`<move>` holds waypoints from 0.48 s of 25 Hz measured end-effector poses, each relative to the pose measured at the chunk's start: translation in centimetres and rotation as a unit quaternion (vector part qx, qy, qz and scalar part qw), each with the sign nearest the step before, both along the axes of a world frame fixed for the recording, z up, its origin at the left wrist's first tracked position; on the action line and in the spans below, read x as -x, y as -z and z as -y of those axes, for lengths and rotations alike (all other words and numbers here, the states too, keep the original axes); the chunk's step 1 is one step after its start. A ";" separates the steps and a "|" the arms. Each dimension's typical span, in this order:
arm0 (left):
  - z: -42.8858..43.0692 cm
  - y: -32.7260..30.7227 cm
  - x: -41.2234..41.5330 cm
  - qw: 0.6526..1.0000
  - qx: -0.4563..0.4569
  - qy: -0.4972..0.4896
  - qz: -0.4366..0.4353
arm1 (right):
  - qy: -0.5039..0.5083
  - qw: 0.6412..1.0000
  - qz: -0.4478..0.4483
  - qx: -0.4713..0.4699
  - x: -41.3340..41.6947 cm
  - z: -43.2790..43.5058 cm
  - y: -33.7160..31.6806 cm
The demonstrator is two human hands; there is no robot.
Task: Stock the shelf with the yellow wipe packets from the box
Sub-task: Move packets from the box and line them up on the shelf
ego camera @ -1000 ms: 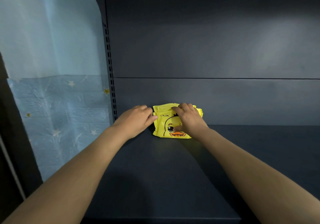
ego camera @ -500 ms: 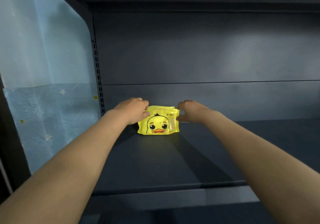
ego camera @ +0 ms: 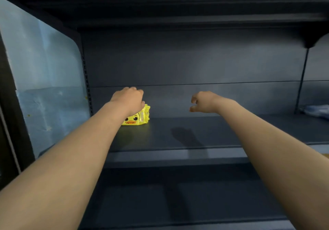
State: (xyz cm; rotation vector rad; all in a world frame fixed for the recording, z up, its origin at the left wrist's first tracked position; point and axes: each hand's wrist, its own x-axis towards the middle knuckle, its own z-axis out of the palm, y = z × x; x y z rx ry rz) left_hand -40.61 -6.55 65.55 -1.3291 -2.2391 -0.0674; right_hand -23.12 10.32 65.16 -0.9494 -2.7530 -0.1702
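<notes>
- The yellow wipe packets (ego camera: 140, 116) stand in a small bunch on the dark shelf (ego camera: 178, 132), near its left end and close to the back wall (ego camera: 178, 60).
- A duck face with an orange beak shows on the front packet.
- The left hand (ego camera: 129, 99) rests on top of the packets, with its fingers curled down over them. It covers the top and left part of the bunch.
- The right hand (ego camera: 203, 101) is up in the air above the shelf, well apart from the packets. It holds nothing. Its fingers are bent in loosely, with a small gap at the thumb.
- A dark shadow (ego camera: 185, 137) lies on the shelf below the right hand.
- A light blue sheet (ego camera: 44, 78) hangs to the left of the shelf.
- Something pale blue (ego camera: 316, 110) lies at the far right of the shelf. It is too blurry to tell what it is.
</notes>
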 end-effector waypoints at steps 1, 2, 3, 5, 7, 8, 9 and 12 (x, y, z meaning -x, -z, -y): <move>0.2 0.0 -1.7 1.000 -0.004 0.001 0.011 | 0.000 1.000 -0.009 0.013 -1.5 0.3 0.0; 0.6 0.1 -3.5 1.000 -0.004 0.003 0.020 | -0.001 1.000 -0.015 0.022 -3.3 0.6 0.1; 0.8 0.1 -5.0 1.000 -0.003 0.006 0.023 | -0.002 0.999 -0.020 0.026 -4.9 0.7 0.1; 1.3 0.3 -7.8 1.000 -0.001 0.017 0.026 | -0.003 0.999 -0.032 0.032 -7.9 0.9 0.5; 1.8 0.9 -10.4 0.999 0.005 0.028 0.031 | -0.005 0.998 -0.044 0.038 -10.7 1.3 0.9; 2.0 1.4 -11.7 0.999 0.007 0.034 0.030 | -0.003 0.998 -0.048 0.038 -12.0 1.5 1.1; 2.2 2.0 -12.9 0.999 0.006 0.040 0.027 | 0.000 0.998 -0.054 0.038 -13.2 1.8 1.5; 3.1 4.7 -17.0 0.998 -0.008 0.059 0.038 | 0.012 0.997 -0.059 0.047 -16.6 2.6 3.2</move>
